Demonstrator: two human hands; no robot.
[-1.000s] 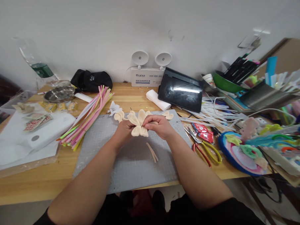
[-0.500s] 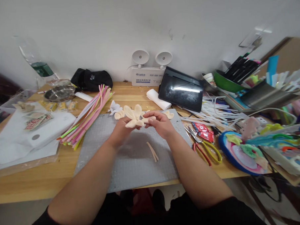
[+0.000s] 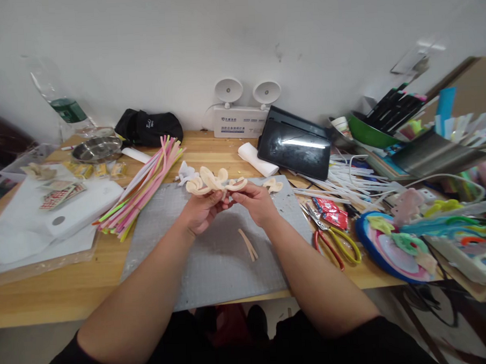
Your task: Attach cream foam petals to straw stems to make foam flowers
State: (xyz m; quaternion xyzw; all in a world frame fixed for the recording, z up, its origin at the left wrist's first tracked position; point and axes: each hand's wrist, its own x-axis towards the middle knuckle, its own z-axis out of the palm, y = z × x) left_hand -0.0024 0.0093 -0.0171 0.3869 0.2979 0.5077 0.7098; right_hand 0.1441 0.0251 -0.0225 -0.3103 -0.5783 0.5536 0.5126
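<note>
A cream-coloured flower [image 3: 210, 179] with fuzzy, rounded petals is held above the grey cutting mat [image 3: 214, 269]. My left hand [image 3: 206, 211] is closed at its base, the thumb lying under the petals. From the right, my right hand [image 3: 254, 202] pinches the same flower near its centre, below a curled petal. The fingertips of both hands almost meet; exactly what they grip there is partly hidden. On the mat lie two short beige strips [image 3: 248, 245]. Behind the hands sit a white fuzzy piece [image 3: 186, 172] and a cream petal piece [image 3: 272, 185].
Left of the mat lies a bundle of coloured pipe cleaners [image 3: 141, 192]. Red-handled pliers [image 3: 328, 248] and yellow-handled scissors [image 3: 344, 244] rest to the right, near a blue round tray [image 3: 364, 246]. A black tablet-like device [image 3: 293, 147] leans at the back beside white pipe cleaners [image 3: 347, 180].
The flower has tipped, so its petals now show more from the side. My left hand has turned with its thumb upward, and both hands have shifted slightly closer together beneath the flower.
</note>
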